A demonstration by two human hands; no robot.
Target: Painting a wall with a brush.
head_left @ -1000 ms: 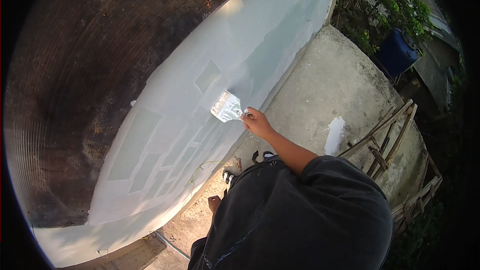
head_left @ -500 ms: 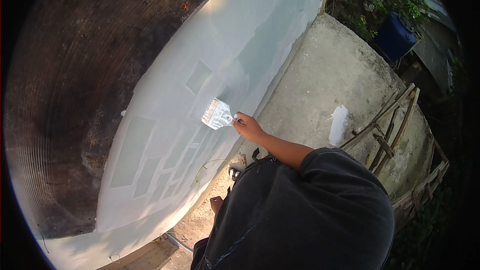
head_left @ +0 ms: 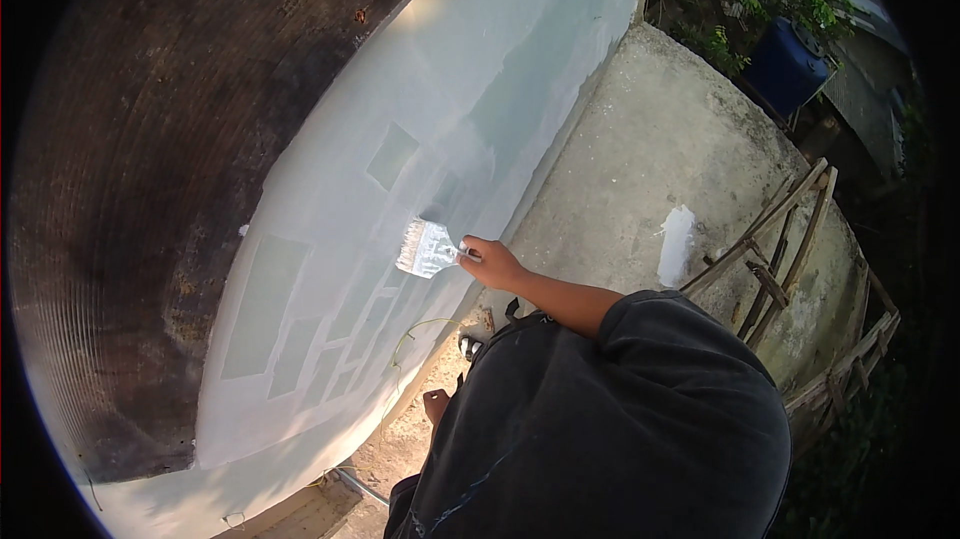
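Note:
My right hand is closed around the handle of a wide paintbrush smeared with white paint. Its bristles point left, against or close to the pale wall; I cannot tell if they touch. White coating covers much of this wall, with several grey-green patches showing through. Low by my body, my left hand hangs with its fingers curled, partly behind my dark shirt; whatever it may hold is hidden.
A dark corrugated sheet lies beyond the wall's edge on the left. To the right is a stained concrete surface with a white paint patch. Rough wooden poles, a blue tank and a thin yellow-green wire are around.
My right hand and the brush have moved slightly downward in the picture along the wall, and the brush has tilted a little. My left hand stays low beside my body.

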